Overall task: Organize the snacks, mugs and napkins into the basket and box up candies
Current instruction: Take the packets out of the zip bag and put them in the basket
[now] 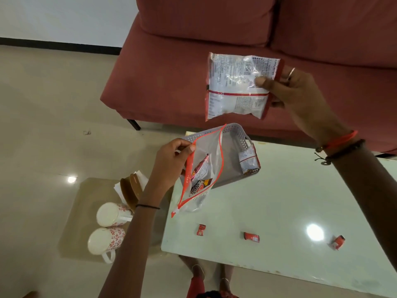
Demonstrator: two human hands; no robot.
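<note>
Left hand (171, 162): pinches the clear orange-zippered pouch (199, 173) by its rim, mouth agape for unloading.
Right hand (294, 91): thumb and fingers clamp the white-and-red foil snack packet (236, 87), raised above the grey perforated plastic basket (227, 134), likely bound there.

Bare forearms with wrist and finger ornaments.
The right hand (300, 97) wore a ring, its wrist an orange band and dark beaded cords; the left hand (169, 166) had a thin black wristband. No sleeves showed.

print on the snack packet (238, 87) too blurred to read. zip bag (198, 171) covers the basket (236, 134) front wall. napkins (140, 176) mostly behind brown lids (129, 190). worktop (279, 201) and sofa (214, 39) cut off at right edge.
</note>
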